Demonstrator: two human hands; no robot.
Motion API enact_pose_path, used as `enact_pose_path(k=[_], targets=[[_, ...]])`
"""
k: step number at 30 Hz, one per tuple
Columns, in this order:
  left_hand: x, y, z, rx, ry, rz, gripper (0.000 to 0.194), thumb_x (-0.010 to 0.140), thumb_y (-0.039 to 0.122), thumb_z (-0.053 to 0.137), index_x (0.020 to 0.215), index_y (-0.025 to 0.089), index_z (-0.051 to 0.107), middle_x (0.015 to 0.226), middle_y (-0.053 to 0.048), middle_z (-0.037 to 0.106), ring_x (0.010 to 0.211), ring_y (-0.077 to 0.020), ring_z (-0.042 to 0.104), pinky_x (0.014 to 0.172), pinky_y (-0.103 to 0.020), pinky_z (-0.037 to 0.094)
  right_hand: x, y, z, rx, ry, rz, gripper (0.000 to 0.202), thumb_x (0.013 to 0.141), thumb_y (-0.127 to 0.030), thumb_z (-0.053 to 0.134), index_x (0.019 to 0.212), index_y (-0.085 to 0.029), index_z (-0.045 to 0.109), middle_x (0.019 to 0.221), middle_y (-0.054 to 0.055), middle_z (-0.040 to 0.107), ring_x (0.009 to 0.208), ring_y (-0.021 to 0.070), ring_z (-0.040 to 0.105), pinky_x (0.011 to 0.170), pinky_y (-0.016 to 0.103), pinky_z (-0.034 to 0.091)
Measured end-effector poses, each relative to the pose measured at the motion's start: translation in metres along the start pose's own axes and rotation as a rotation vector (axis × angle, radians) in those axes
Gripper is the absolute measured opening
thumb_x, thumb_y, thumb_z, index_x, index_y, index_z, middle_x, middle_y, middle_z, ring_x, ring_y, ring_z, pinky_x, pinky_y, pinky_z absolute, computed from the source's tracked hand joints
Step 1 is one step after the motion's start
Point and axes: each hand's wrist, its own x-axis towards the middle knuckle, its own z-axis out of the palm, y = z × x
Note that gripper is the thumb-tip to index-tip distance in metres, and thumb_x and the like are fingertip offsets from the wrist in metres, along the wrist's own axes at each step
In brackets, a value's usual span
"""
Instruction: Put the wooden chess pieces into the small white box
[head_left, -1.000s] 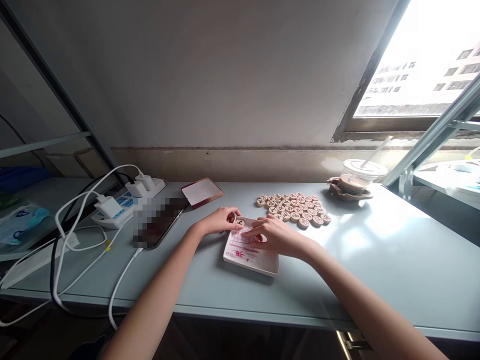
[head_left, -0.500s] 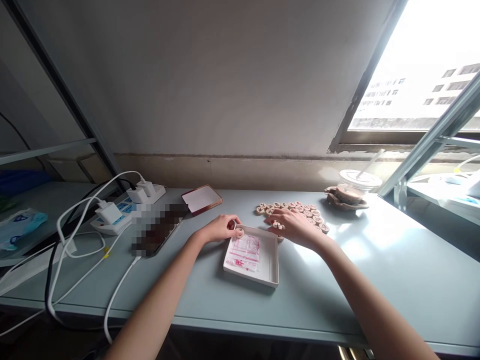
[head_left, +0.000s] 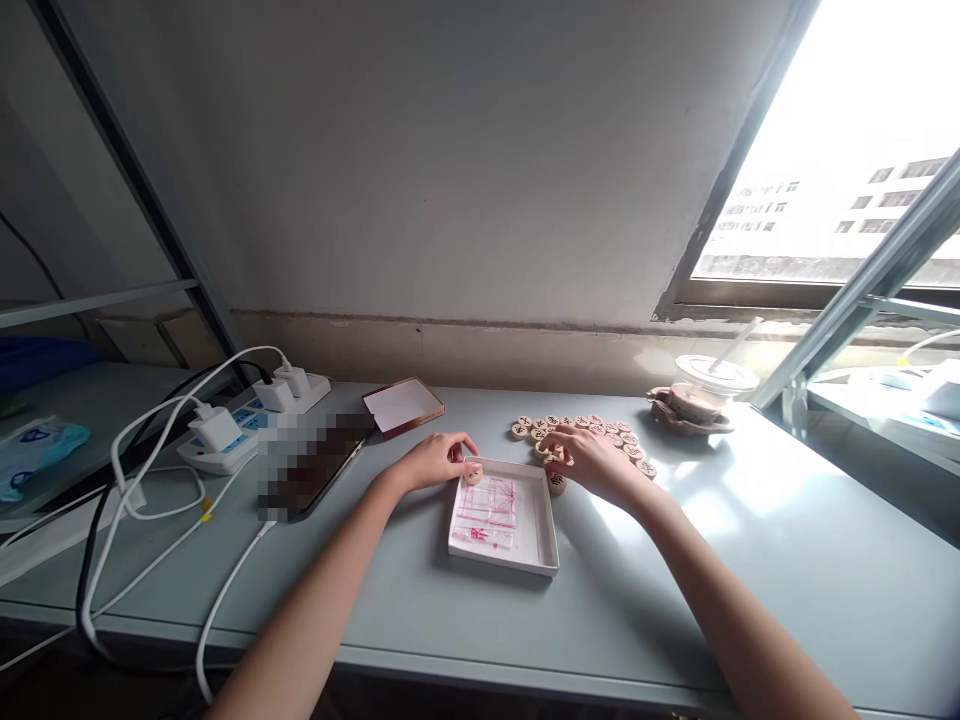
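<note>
A shallow white box (head_left: 504, 567) lies on the table with a folded sheet (head_left: 487, 502) printed in red lines, in clear plastic, inside it. One round wooden Chinese chess piece (head_left: 473, 476) sits in its far left corner. My left hand (head_left: 439, 463) is at that corner, thumb over the rim by the piece and fingers around the outside. Beyond the far right corner, my right hand (head_left: 592, 458) pinches a Chinese chess piece (head_left: 553, 453), partly hidden by the fingers. Below it, another piece or short stack (head_left: 557, 482) stands beside the box.
Several more Chinese chess pieces (head_left: 634, 452) lie behind my right hand. The box lid (head_left: 405, 406) rests near the wall. Left are a phone (head_left: 319, 470), a power strip (head_left: 225, 452) and white cables (head_left: 225, 590). A lidded drink cup (head_left: 709, 385) stands in a brown holder (head_left: 690, 415) at right.
My right hand's fingers have closed around a piece and lifted it slightly, showing the piece beneath. The left hand stays at the box corner, the thumb slightly further left. The view has shifted a little.
</note>
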Motion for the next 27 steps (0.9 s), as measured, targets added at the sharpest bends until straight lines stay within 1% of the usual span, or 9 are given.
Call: enact_pose_path(k=[2,4,7,9,11,16,19,23,27], targets=[[-0.003,0.009,-0.004,0.095,0.096,0.041,0.039,0.07,0.05,0.058,0.097,0.022,0.057,0.083,-0.002,0.051,0.074,-0.0177,0.051,0.067,-0.028,0.039,-0.001,0.001,-0.003,-0.028,0.014,0.017,0.015,0.082,-0.032,0.054,0.09,-0.022,0.062,0.092,0.004,0.062,0.076,0.0178,0.059,0.066,0.028,0.043],[-0.009,0.026,-0.009,0.216,0.169,0.145,0.038,0.069,0.049,0.061,0.098,0.025,0.059,0.09,-0.002,0.049,0.083,-0.0194,0.051,0.076,-0.03,0.039,-0.002,0.003,-0.005,-0.046,0.018,0.04,0.018,0.08,-0.034,0.057,0.09,-0.02,0.061,0.092,0.005,0.061,0.078,0.0191,0.058,0.067,0.029,0.042],[-0.025,0.056,-0.013,0.358,0.146,0.302,0.038,0.071,0.05,0.059,0.104,0.031,0.061,0.095,-0.003,0.048,0.093,-0.0217,0.048,0.089,-0.034,0.034,-0.003,0.007,-0.005,-0.034,-0.013,0.053,0.019,0.079,-0.034,0.058,0.091,-0.02,0.061,0.09,0.005,0.062,0.077,0.0185,0.058,0.065,0.027,0.041],[-0.038,0.073,-0.011,0.405,0.08,0.339,0.043,0.074,0.054,0.055,0.111,0.034,0.058,0.102,-0.003,0.05,0.096,-0.0223,0.048,0.092,-0.034,0.031,-0.003,0.01,-0.004,-0.02,-0.034,0.038,0.017,0.08,-0.034,0.057,0.092,-0.023,0.063,0.09,0.003,0.062,0.075,0.0174,0.058,0.062,0.026,0.04],[-0.051,0.083,-0.003,0.438,0.022,0.331,0.048,0.075,0.059,0.051,0.114,0.031,0.058,0.11,-0.005,0.053,0.1,-0.0243,0.046,0.092,-0.035,0.031,-0.003,0.012,-0.003,-0.016,-0.051,0.03,0.018,0.08,-0.034,0.057,0.094,-0.025,0.063,0.092,0.002,0.062,0.075,0.0172,0.058,0.061,0.025,0.039],[-0.07,0.077,0.025,0.487,-0.09,0.309,0.064,0.079,0.066,0.036,0.125,0.023,0.048,0.129,-0.006,0.048,0.118,-0.0258,0.04,0.103,-0.038,0.02,-0.001,0.009,-0.006,-0.007,-0.099,0.063,0.018,0.078,-0.034,0.058,0.091,-0.023,0.065,0.091,0.004,0.063,0.078,0.0187,0.059,0.062,0.025,0.04],[-0.071,0.067,0.036,0.495,-0.137,0.324,0.066,0.082,0.064,0.033,0.133,0.022,0.039,0.137,-0.006,0.041,0.125,-0.0231,0.035,0.107,-0.036,0.015,0.0,0.003,-0.012,0.053,-0.046,0.028,0.018,0.08,-0.036,0.055,0.088,-0.023,0.065,0.085,0.003,0.064,0.074,0.0167,0.058,0.064,0.026,0.04],[-0.07,0.058,0.044,0.513,-0.096,0.334,0.063,0.084,0.058,0.035,0.137,0.024,0.031,0.14,-0.005,0.037,0.129,-0.0231,0.03,0.107,-0.036,0.018,0.001,-0.009,-0.014,0.112,0.078,-0.026,0.019,0.083,-0.039,0.052,0.09,-0.025,0.062,0.085,0.001,0.063,0.07,0.0145,0.056,0.066,0.027,0.039],[-0.07,0.056,0.046,0.535,-0.051,0.375,0.059,0.085,0.054,0.037,0.136,0.025,0.03,0.137,-0.004,0.041,0.126,-0.0222,0.034,0.106,-0.036,0.021,0.004,-0.028,-0.004,0.153,0.078,-0.111,0.016,0.082,-0.035,0.055,0.093,-0.024,0.06,0.088,0.001,0.062,0.077,0.0147,0.056,0.069,0.027,0.037]])
